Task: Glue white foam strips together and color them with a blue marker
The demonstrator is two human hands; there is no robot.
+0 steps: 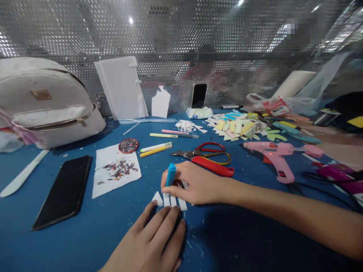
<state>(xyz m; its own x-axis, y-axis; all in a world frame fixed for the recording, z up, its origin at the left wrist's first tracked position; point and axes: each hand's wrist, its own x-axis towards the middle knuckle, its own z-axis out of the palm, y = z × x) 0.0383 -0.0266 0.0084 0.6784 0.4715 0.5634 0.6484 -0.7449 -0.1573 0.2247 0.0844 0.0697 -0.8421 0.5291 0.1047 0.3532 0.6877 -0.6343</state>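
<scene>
My right hand (195, 183) is closed in a pinch around a blue marker (171, 174), held nearly upright with its lower end at the small white pieces. Side by side under it lie several white strips (183, 204), partly hidden by my hands, with a white triangular piece (157, 198) at their left. My left hand (159, 234) lies flat on the table, its fingers stretched out. Its fingertips touch the near ends of the strips and the triangle. Just beyond my right hand are red-handled scissors (210, 151) and a red box cutter (214, 167).
A pink glue gun (279, 153) lies right, its cord trailing. Left are a black phone (64, 192), a paper sheet (99, 185) with dark scraps, and a white backpack (48, 102). Colored markers (155, 150) and a pile of foam scraps (235, 126) lie farther back.
</scene>
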